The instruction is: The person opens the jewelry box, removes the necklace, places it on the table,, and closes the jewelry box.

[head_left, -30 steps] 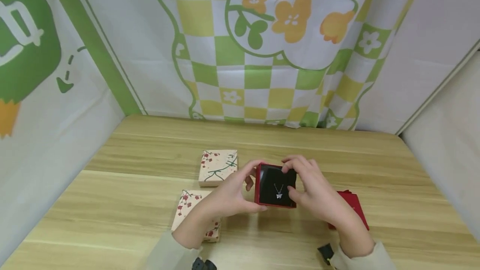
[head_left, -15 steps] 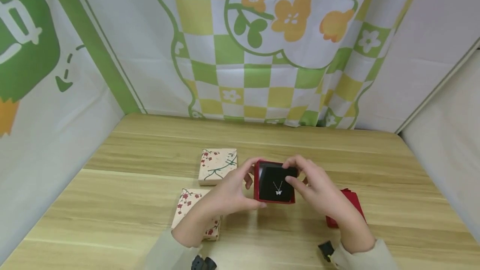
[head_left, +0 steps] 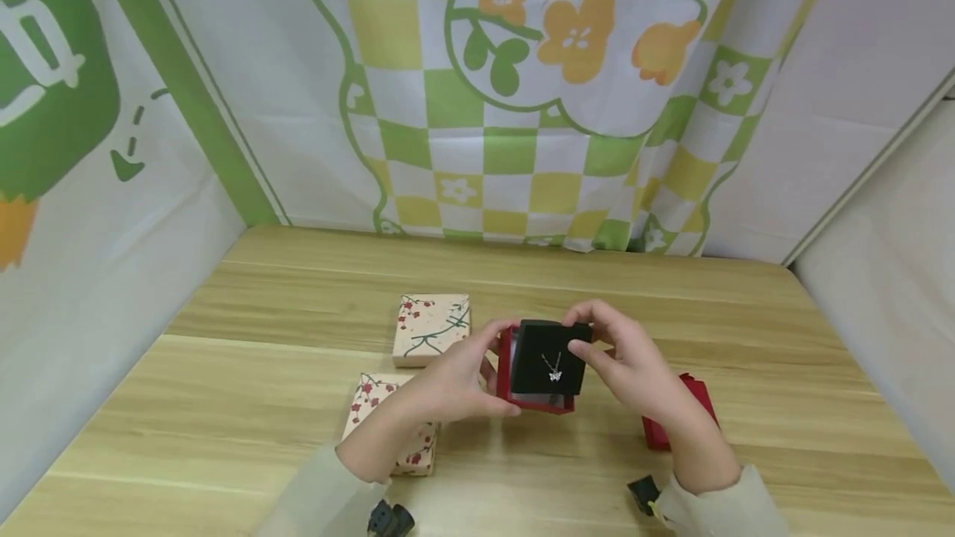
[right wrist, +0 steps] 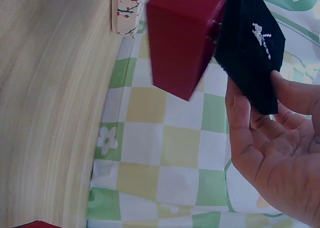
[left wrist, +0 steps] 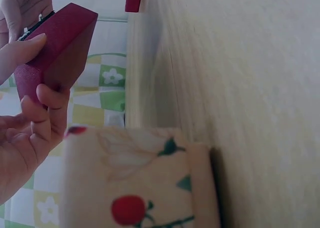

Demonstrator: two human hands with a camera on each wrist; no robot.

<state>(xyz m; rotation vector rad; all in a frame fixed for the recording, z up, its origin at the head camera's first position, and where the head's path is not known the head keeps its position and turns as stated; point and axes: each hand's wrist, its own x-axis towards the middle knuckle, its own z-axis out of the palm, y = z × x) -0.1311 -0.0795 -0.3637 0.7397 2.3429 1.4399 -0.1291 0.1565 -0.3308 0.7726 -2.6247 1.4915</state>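
Observation:
My left hand (head_left: 457,379) grips a small red jewelry box (head_left: 504,367) by its side, thumb at the near edge and fingers at the far side. Between the thumb and fingers of my right hand (head_left: 634,367) is the right edge of a black foam insert (head_left: 533,346). A silver necklace with a butterfly pendant (head_left: 555,374) lies on the insert's face. The insert is tilted and stands partly out of the box, which shows a pale inside below it. In the right wrist view, the insert (right wrist: 247,53) rises beside the red box wall (right wrist: 180,43).
Two cream boxes with red blossoms lie at the left, one farther back (head_left: 433,328) and one nearer (head_left: 371,396), partly behind the left forearm. A flat red lid-like piece (head_left: 700,396) lies at the right, partly covered by the right forearm. A patterned curtain (head_left: 522,172) hangs behind the table.
The black insert with the necklace has lifted from inside the red box and tilted, pulled by the right hand. The left hand and the box have shifted slightly left.

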